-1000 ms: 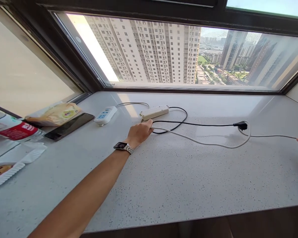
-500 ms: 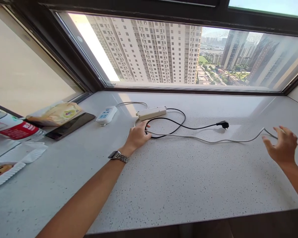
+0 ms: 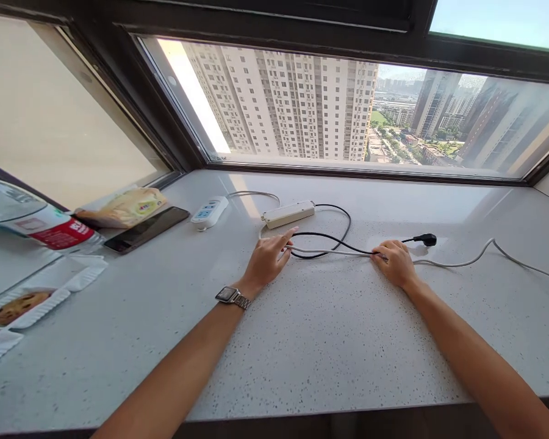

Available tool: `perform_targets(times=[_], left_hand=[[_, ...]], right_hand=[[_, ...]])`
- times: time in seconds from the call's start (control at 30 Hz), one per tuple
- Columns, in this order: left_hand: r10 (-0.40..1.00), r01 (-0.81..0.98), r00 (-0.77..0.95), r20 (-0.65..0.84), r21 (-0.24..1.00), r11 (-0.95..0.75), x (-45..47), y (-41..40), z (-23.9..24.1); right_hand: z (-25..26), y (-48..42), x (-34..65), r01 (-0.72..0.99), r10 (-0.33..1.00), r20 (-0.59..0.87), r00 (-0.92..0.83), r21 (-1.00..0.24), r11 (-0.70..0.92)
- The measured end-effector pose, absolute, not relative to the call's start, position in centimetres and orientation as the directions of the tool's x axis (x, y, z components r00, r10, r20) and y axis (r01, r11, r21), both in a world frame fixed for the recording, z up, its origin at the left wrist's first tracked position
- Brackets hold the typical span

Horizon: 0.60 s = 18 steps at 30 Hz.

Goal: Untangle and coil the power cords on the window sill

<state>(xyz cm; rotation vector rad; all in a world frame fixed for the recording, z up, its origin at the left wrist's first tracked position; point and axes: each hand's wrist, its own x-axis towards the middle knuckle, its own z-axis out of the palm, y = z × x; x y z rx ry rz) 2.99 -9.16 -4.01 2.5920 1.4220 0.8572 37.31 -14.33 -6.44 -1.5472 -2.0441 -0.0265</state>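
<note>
**Two hands on the cords at the window ledge**

A pale speckled stone ledge [image 3: 302,341] runs under a wide window [image 3: 348,103] that looks out on tall apartment blocks. Near the middle of the ledge, towards its back edge, lies a cream power strip [image 3: 288,214] with a black cord [image 3: 333,225] looping away from it and ending in a black plug [image 3: 424,239] further right. A white cord [image 3: 466,261] lies along the ledge and trails off to the right edge.

The left hand [image 3: 268,262], a metal watch [image 3: 232,297] on its wrist, rests just in front of the cream strip with its fingers stretched forward, loosely open, fingertips on or at the cords where they cross; whether it grips anything I cannot tell. The right hand [image 3: 396,262] lies knuckles-up on the two cords just left of the black plug, fingers curled over them; a firm hold cannot be made out.

A white and blue power strip [image 3: 209,212] lies left of the cream one. Towards the left edge sit a dark phone [image 3: 146,229], a yellowish packet [image 3: 125,206], a bottle with a red label [image 3: 41,225] and a white tray holding a cookie [image 3: 16,305]
</note>
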Motion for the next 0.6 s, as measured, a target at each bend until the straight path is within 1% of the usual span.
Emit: perform_targets(times=[0.07, 0.13, 0.17, 0.23, 0.3, 0.37, 0.4, 0.47, 0.53, 0.57, 0.6], left_hand=[[0.797, 0.761, 0.423, 0.431, 0.309, -0.571, 2.9, -9.1, -4.2], [0.809, 0.775, 0.419, 0.413, 0.301, -0.555, 2.9, -9.0, -4.3], [0.816, 0.780, 0.417, 0.400, 0.303, -0.547, 2.8, -8.9, -4.4], [0.827, 0.765, 0.432, 0.361, 0.338, -0.548, 2.6, -8.8, -4.3], [0.824, 0.710, 0.483, 0.297, 0.417, -0.567, 2.3, -8.8, -4.2], [0.817, 0.650, 0.528, 0.230, 0.510, -0.564, 2.1, -8.9, -4.0], [0.820, 0.633, 0.534, 0.205, 0.547, -0.548, 2.1, -8.9, -3.9], [0.847, 0.635, 0.502, 0.174, 0.590, -0.498, 2.4, -8.8, -3.8], [0.894, 0.682, 0.426, 0.140, 0.600, -0.419, 3.1, -8.3, -3.8], [0.919, 0.710, 0.375, 0.122, 0.599, -0.369, 3.6, -7.9, -3.8], [0.943, 0.737, 0.314, 0.109, 0.598, -0.315, 4.1, -7.3, -3.8]], right_hand=[[-6.3, -14.3, 37.2, 0.818, 0.866, 0.482, -0.134, -0.440, 0.371], [-6.0, -14.3, 37.4, 0.714, 0.854, 0.520, -0.030, -0.587, 0.383], [-5.7, -14.3, 37.6, 0.651, 0.856, 0.516, 0.040, -0.663, 0.370], [-4.7, -13.9, 38.3, 0.501, 0.861, 0.470, 0.196, -0.802, 0.325], [-2.6, -13.1, 39.5, 0.303, 0.857, 0.389, 0.338, -0.907, 0.292], [0.9, -12.1, 41.3, 0.073, 0.854, 0.280, 0.439, -0.958, 0.277], [3.1, -11.5, 42.4, -0.035, 0.854, 0.215, 0.473, -0.964, 0.262], [8.2, -10.7, 44.9, -0.157, 0.831, 0.120, 0.544, -0.958, 0.241], [13.5, -10.2, 47.4, -0.171, 0.743, 0.056, 0.667, -0.959, 0.226], [15.9, -10.2, 48.6, -0.111, 0.678, 0.096, 0.729, -0.961, 0.255], [17.9, -10.4, 49.7, -0.005, 0.600, 0.189, 0.777, -0.952, 0.307]])
